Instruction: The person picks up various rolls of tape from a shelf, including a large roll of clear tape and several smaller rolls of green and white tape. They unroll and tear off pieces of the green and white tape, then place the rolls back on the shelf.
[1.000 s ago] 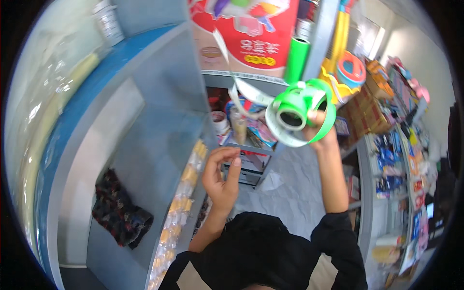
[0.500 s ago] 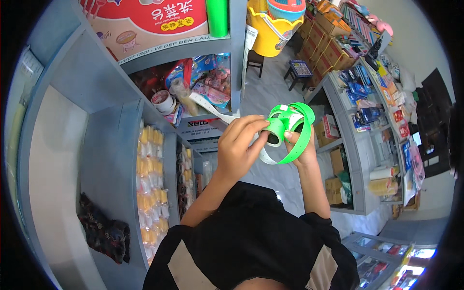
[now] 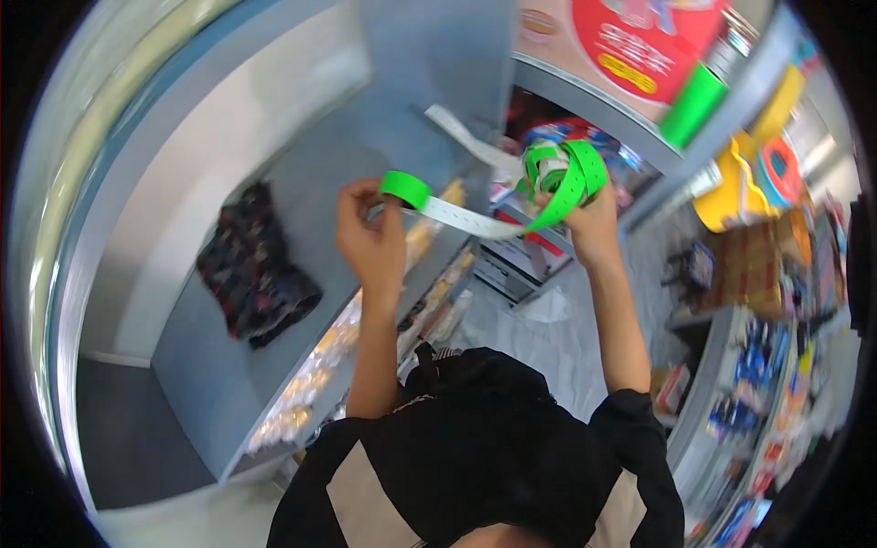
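Observation:
My left hand [image 3: 367, 224] pinches a small green label roll [image 3: 405, 188] between thumb and fingers, over the grey shelf. From this roll a white-backed strip [image 3: 466, 221] sags across to the right, with evenly spaced marks along it. My right hand [image 3: 594, 219] is closed around a looped bundle of green label strip [image 3: 585, 173], its green face outward and white backing showing in the coils. A loose white tail [image 3: 461, 131] sticks out from the bundle toward the upper left. The right fingers are partly hidden behind the loops.
Dark patterned cloth [image 3: 251, 265] lies on the grey shelf at left. Bagged yellow goods [image 3: 311, 374] line its front edge. A cabinet [image 3: 603, 87] with a red box on top stands ahead. Yellow buckets [image 3: 731, 187], cartons [image 3: 740, 269] and a stocked display counter [image 3: 731, 402] are at right.
The view has swung left toward the shelf. My hands, close together before, are now apart. The small roll has moved left with my left hand, drawing out strip between them.

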A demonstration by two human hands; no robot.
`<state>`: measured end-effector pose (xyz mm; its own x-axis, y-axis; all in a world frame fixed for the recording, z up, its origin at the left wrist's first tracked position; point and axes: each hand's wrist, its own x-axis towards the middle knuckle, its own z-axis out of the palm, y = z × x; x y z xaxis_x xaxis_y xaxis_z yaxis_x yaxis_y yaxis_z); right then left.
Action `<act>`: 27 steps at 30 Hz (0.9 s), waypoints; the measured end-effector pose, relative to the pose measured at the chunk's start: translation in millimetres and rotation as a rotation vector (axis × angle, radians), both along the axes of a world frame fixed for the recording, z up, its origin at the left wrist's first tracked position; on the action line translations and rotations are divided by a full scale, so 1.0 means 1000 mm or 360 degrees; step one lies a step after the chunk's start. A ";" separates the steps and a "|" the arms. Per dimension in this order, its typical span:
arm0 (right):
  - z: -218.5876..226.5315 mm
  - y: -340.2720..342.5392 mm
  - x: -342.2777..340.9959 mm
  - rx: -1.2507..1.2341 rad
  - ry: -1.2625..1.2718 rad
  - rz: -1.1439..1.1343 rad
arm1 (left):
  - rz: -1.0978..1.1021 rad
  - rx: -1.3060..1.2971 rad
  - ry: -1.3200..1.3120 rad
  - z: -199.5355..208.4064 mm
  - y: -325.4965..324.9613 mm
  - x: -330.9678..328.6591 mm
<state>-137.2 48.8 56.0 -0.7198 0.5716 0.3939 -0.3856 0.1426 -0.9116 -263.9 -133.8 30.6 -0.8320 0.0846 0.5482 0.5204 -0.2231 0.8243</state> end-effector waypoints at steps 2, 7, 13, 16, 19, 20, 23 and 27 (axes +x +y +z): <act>-0.003 0.002 -0.043 0.0318 0.0054 0.0094 | 0.0205 0.0130 -0.0018 -0.007 -0.038 -0.023; -0.009 -0.017 -0.141 0.1247 -0.0012 0.0101 | 0.0694 0.0156 -0.0050 0.002 -0.120 -0.033; -0.034 -0.029 -0.208 0.1945 -0.0032 0.0190 | 0.0968 0.0132 -0.0122 -0.006 -0.167 -0.027; -0.028 -0.041 -0.213 0.1916 -0.0078 0.0160 | 0.1106 0.0061 -0.0139 -0.011 -0.184 -0.024; -0.028 -0.037 -0.216 0.1854 -0.0104 0.0164 | 0.1209 0.0093 -0.0135 -0.012 -0.200 -0.022; -0.030 -0.033 -0.218 0.1830 -0.0104 0.0168 | 0.1242 0.0140 -0.0162 -0.009 -0.204 -0.021; -0.037 -0.016 -0.227 0.1842 -0.0176 0.0136 | 0.1372 0.0158 -0.0068 -0.008 -0.224 -0.020; -0.036 -0.005 -0.227 0.1828 -0.0107 0.0232 | 0.1504 0.0192 -0.0012 -0.005 -0.244 -0.018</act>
